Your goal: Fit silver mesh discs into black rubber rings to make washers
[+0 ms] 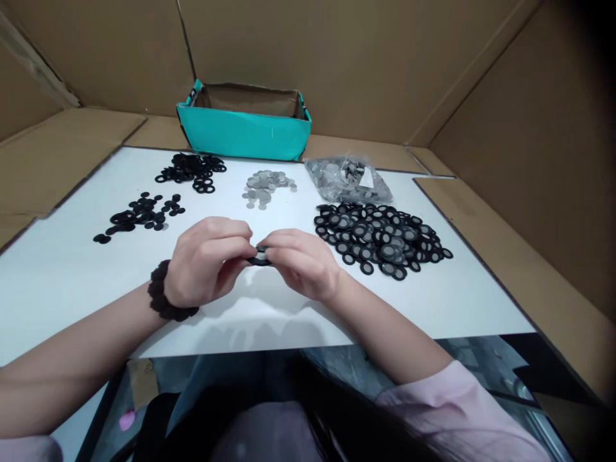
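Note:
Between my two hands is a black ring with a grey disc in it [260,258], held just above the white tabletop. My left hand [208,256], with a dark scrunchie at the wrist, pinches the ring's left side. The fingers of my right hand [304,262] close on its right side. Beyond the hands lies a loose pile of grey discs [267,185]. To the left are small black discs [149,208], and behind them a heap of black rings [192,168]. A large heap of black rings with grey centres [380,236] spreads to the right.
A teal box [245,133] stands at the back of the white table [269,321]. Right of it lies a clear plastic bag of grey discs [349,179]. Cardboard walls [366,70] enclose the back and sides.

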Demonstrator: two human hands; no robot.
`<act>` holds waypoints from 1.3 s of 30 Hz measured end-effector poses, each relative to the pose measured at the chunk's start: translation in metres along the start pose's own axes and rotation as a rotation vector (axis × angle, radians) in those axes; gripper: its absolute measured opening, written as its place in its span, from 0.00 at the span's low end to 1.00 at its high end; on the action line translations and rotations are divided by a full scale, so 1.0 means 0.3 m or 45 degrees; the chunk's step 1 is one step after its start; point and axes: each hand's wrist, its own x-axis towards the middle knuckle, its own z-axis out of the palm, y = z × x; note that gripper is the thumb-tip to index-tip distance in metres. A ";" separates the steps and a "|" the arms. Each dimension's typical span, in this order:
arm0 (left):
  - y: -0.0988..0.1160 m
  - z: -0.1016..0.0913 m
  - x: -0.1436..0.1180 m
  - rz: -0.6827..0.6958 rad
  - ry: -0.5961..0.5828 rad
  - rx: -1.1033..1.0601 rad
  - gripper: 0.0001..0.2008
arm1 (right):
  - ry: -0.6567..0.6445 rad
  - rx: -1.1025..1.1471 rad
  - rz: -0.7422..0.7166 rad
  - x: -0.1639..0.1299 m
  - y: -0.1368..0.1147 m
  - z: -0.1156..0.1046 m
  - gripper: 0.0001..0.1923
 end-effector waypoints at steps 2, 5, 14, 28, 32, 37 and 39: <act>-0.008 0.006 -0.005 0.127 0.117 0.033 0.08 | 0.055 0.010 -0.005 0.001 -0.005 0.010 0.10; -0.021 0.013 -0.015 0.240 0.259 0.112 0.03 | 0.094 0.025 -0.010 0.006 -0.006 0.021 0.11; -0.030 -0.002 -0.023 -0.058 -0.007 0.174 0.11 | -0.086 -0.063 0.056 -0.009 0.015 0.036 0.08; 0.013 -0.030 0.034 -0.109 -0.240 -0.185 0.07 | 0.020 -0.058 -0.011 -0.003 0.032 0.004 0.10; 0.003 -0.033 0.037 -0.162 -0.310 -0.326 0.07 | 0.000 0.055 0.119 0.000 0.027 0.012 0.09; -0.007 -0.013 0.027 -0.457 -0.154 -0.417 0.07 | 0.068 0.282 0.655 0.028 -0.009 0.026 0.06; -0.007 -0.004 0.027 -0.625 -0.074 -0.438 0.08 | 0.128 0.455 0.872 0.040 -0.021 0.033 0.06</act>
